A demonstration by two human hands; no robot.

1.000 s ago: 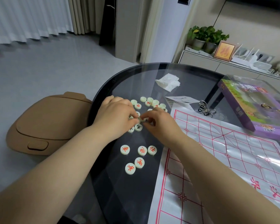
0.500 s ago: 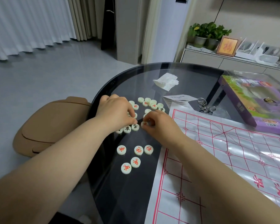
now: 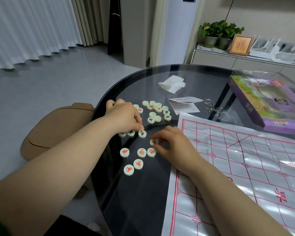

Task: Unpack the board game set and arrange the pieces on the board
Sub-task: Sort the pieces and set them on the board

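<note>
My right hand (image 3: 174, 143) has drawn apart from the left, pinching a red piece (image 3: 154, 142) just above the sorted red pieces (image 3: 141, 152) on the glass table (image 3: 143, 193). My left hand (image 3: 124, 118) stays curled, fingertips on a black piece (image 3: 142, 134). I judge sorting by colour is under way; the board (image 3: 245, 167) lies bare beside. The unsorted pile (image 3: 156, 110) waits behind; a keyring (image 3: 211, 108) and box (image 3: 266, 103) crowd the board's far edge.
</note>
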